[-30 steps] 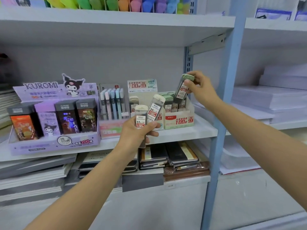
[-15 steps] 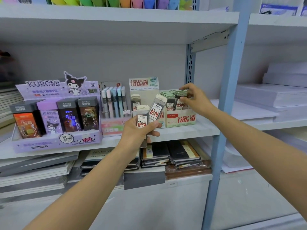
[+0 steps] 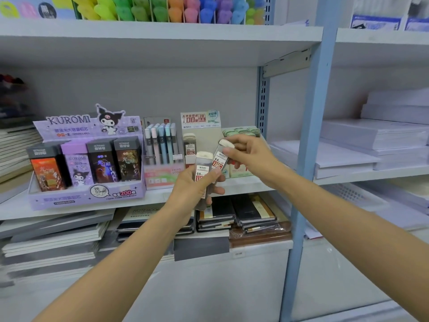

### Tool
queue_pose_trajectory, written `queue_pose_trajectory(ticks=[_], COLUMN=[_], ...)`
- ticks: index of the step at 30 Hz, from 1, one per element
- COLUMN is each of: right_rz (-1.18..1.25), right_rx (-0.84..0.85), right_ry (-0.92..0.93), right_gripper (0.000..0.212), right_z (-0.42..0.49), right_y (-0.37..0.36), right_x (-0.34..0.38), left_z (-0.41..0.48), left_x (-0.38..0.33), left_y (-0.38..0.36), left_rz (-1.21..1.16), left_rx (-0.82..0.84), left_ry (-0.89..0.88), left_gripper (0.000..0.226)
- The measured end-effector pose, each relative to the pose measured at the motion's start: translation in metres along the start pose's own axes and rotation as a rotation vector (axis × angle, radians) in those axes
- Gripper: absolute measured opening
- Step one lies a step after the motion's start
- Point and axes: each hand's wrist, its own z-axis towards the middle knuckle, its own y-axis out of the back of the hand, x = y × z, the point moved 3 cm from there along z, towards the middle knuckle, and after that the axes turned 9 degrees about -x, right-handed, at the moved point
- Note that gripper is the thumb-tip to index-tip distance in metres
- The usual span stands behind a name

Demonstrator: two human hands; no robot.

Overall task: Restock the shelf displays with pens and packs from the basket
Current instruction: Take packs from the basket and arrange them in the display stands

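Note:
My left hand (image 3: pixel 195 189) holds two clear pencil-lead packs in front of the middle shelf; the nearer lead pack (image 3: pixel 202 168) stands upright in its fingers. My right hand (image 3: pixel 246 152) pinches the cream cap of the second lead pack (image 3: pixel 218 159), which leans to the right while its lower end stays in my left hand. Behind them stands the beige lead display box (image 3: pixel 202 138) with one pack in its left slot. To the right, a green display box (image 3: pixel 241 132) holds green-capped packs. No basket is in view.
A purple Kuromi display box (image 3: pixel 88 159) and a pink pen display (image 3: pixel 160 149) stand on the shelf's left. Notebooks (image 3: pixel 232 214) are stacked below. A blue upright post (image 3: pixel 308 140) is right of my hands, with paper stacks (image 3: pixel 376 138) beyond. Coloured holders (image 3: pixel 162 8) line the top shelf.
My right hand set a green-capped pack into the green box, then moved left and down to the packs in my left hand and took hold of the leaning one's cap.

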Motion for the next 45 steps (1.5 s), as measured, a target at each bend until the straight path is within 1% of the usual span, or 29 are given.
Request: queue_pose_trajectory(ticks=[2,4,6,8,10,12,14,16,18,20,23,25,27,29,31,34,35,37,39,41,43,45], right_rz=[0.017,0.032,0.047,0.040,0.007,-0.047,-0.065,-0.046,-0.040,-0.034,0.004,0.018,-0.046,-0.126,-0.158,-0.185,-0.214,-0.292,-0.344,-0.376,-0.401,-0.418], right_rx=[-0.041,-0.111,-0.178,-0.191,-0.147,-0.073,0.036,0.137,0.151,0.107,0.098,0.145,0.209,0.220,0.144,-0.107,-0.197,-0.324,-0.356,-0.339,-0.322,-0.299], right_ry=[-0.013,-0.002,0.034,0.048,0.058,0.087,0.099,0.117,0.152,0.167,0.175,0.144,0.125,0.156,0.177,0.184,0.199,0.232,0.242,0.249,0.256,0.250], right_gripper=[0.026,0.020,0.014,0.013,0.021,0.023,0.023,0.024,0.025,0.025,0.028,0.033,0.029,0.023,0.018,0.013,0.014,0.019,0.023,0.024,0.024,0.022], right_z=[0.001,0.005,0.012,0.019,0.024,0.027,0.025,0.020,0.016,0.014,0.012,0.011,0.010,0.013,0.021,0.040,0.047,0.059,0.068,0.075,0.081,0.087], right_y=[0.001,0.004,0.007,0.005,-0.001,-0.011,-0.022,-0.033,-0.041,-0.045,-0.047,-0.050,-0.051,-0.045,-0.033,-0.007,0.000,0.008,0.007,0.000,-0.011,-0.022], right_x=[0.001,0.005,0.013,0.022,0.029,0.033,0.035,0.034,0.032,0.029,0.027,0.027,0.026,0.028,0.032,0.036,0.036,0.033,0.029,0.023,0.019,0.015], left_z=[-0.001,-0.002,-0.001,0.000,0.001,0.000,-0.001,-0.002,-0.004,-0.006,-0.011,-0.012,-0.013,-0.013,-0.009,-0.003,-0.001,0.005,0.014,0.023,0.027,0.028], left_x=[0.000,0.000,-0.002,-0.004,-0.008,-0.012,-0.014,-0.014,-0.015,-0.015,-0.019,-0.020,-0.021,-0.023,-0.024,-0.028,-0.028,-0.022,-0.013,-0.005,-0.001,0.002], left_y=[0.005,0.014,0.026,0.039,0.049,0.054,0.053,0.051,0.047,0.044,0.040,0.037,0.035,0.034,0.036,0.042,0.043,0.041,0.039,0.039,0.040,0.041], left_rz=[-0.008,-0.068,-0.045,-0.015,-0.028,-0.006,0.010,0.008,-0.007,-0.029,0.034,0.091,0.145,0.247,0.411,0.682,0.795,1.052,1.287,1.434,1.490,1.505], left_rx=[-0.013,-0.071,-0.144,-0.193,-0.228,-0.245,-0.210,-0.165,-0.138,-0.099,-0.033,-0.026,-0.018,-0.031,-0.092,-0.242,-0.265,-0.238,-0.193,-0.191,-0.204,-0.200], left_ry=[0.036,0.047,0.008,-0.060,-0.126,-0.177,-0.192,-0.169,-0.134,-0.101,-0.173,-0.219,-0.258,-0.322,-0.428,-0.653,-0.737,-0.852,-0.872,-0.868,-0.882,-0.905], left_gripper=[0.024,0.021,0.021,0.022,0.022,0.021,0.020,0.020,0.023,0.026,0.025,0.031,0.032,0.033,0.040,0.046,0.045,0.046,0.056,0.066,0.070,0.070])
